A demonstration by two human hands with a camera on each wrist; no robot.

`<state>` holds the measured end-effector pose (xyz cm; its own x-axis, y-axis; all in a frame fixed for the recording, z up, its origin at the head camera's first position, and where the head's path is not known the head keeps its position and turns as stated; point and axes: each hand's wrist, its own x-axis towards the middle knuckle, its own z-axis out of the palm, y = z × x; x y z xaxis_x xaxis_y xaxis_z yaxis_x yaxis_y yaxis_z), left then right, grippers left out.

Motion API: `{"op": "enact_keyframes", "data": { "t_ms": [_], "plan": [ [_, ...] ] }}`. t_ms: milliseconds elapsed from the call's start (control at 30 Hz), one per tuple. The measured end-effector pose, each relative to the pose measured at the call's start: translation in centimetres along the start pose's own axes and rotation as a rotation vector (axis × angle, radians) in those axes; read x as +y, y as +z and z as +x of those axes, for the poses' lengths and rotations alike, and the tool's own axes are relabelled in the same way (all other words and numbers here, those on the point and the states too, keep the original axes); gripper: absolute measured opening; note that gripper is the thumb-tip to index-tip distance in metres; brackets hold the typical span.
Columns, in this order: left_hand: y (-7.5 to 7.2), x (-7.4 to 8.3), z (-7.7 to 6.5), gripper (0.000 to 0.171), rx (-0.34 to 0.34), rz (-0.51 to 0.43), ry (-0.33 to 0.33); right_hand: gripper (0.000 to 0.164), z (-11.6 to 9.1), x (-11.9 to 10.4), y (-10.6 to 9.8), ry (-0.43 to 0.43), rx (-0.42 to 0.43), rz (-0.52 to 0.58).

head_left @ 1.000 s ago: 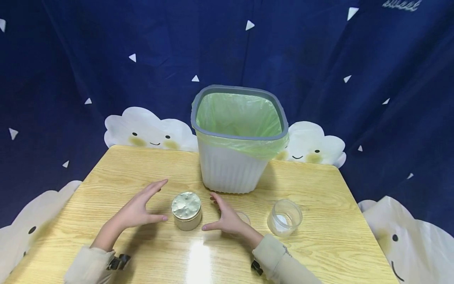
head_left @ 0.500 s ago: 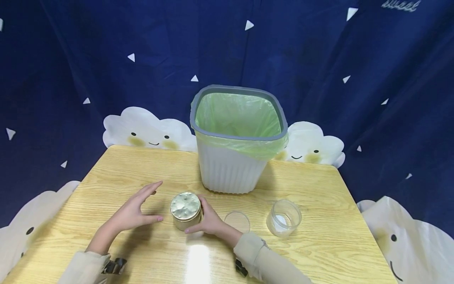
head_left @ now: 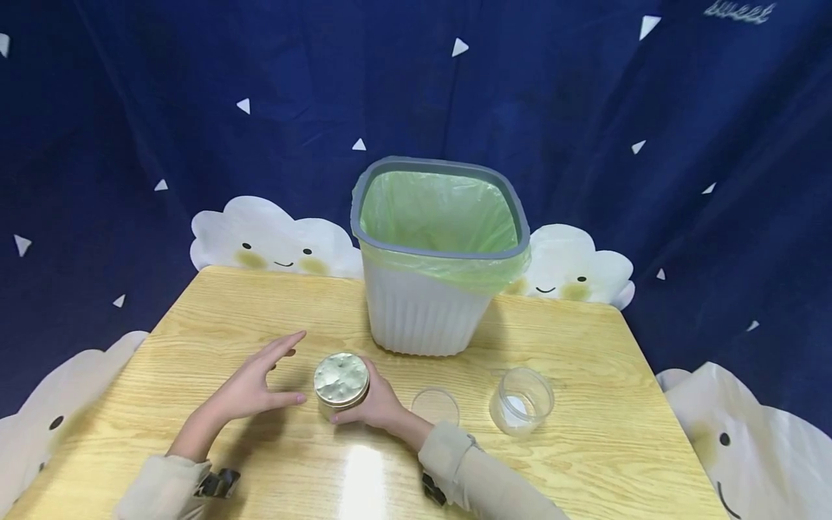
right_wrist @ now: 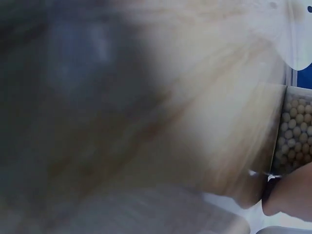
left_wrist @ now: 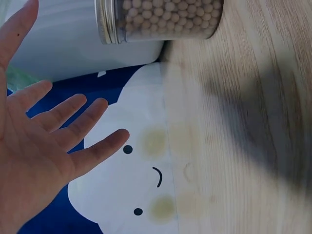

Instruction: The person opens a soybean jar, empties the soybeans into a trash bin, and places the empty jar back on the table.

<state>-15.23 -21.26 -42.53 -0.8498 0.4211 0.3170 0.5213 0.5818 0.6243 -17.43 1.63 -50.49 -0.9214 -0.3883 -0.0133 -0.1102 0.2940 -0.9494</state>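
Head view: I see my right hand point(head_left: 375, 403) curled round the bean jar point(head_left: 341, 385), which stands at 6 o'clock from the bin point(head_left: 437, 256) on the table point(head_left: 214, 318). My left hand point(head_left: 255, 386) hovers at the jar's 9 o'clock, fingers straight, holding nothing. A clear lid point(head_left: 435, 406) and 1 empty jar point(head_left: 521, 400) lie at its 3 o'clock.

Left wrist view: palm spread, apart from the jar point(left_wrist: 161, 19) at 12 o'clock.

Right wrist view: blurred; a fingertip point(right_wrist: 287, 197) touches the jar point(right_wrist: 295, 141).

Risk: I judge the foil-topped jar could tip, as only 1 hand steadies it.

Second risk: my sleeve point(head_left: 468, 469) could knock the lid.
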Motion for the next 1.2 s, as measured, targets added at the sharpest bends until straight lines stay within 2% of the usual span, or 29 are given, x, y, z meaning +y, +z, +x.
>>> {"op": "enact_keyframes", "data": {
  "t_ms": [167,367,500,700,1033,1200],
  "plan": [
    [0.7,0.1,0.5,0.088,-0.005,-0.024,0.015,0.097,-0.2,-0.2,-0.3,-0.027,0.007,-0.029],
    [1.8,0.3,0.9,0.086,-0.018,-0.089,0.009,0.093,-0.7,-0.6,-1.1,-0.125,-0.008,-0.099],
    [2.8,0.7,1.2,0.088,-0.044,-0.156,0.004,0.093,-1.3,-0.8,-1.7,-0.183,-0.035,-0.102],
    [4.0,1.4,1.8,0.092,-0.078,-0.222,0.055,0.095,-2.1,-1.3,-2.2,-0.204,-0.045,-0.143],
    [4.8,2.6,1.9,0.095,-0.123,-0.16,0.106,0.096,-2.6,-2.3,-2.8,-0.191,-0.017,-0.269],
    [4.9,2.8,2.1,0.091,-0.109,-0.129,0.119,0.096,-2.7,-2.6,-3.0,-0.184,-0.005,-0.305]
  ]
}}
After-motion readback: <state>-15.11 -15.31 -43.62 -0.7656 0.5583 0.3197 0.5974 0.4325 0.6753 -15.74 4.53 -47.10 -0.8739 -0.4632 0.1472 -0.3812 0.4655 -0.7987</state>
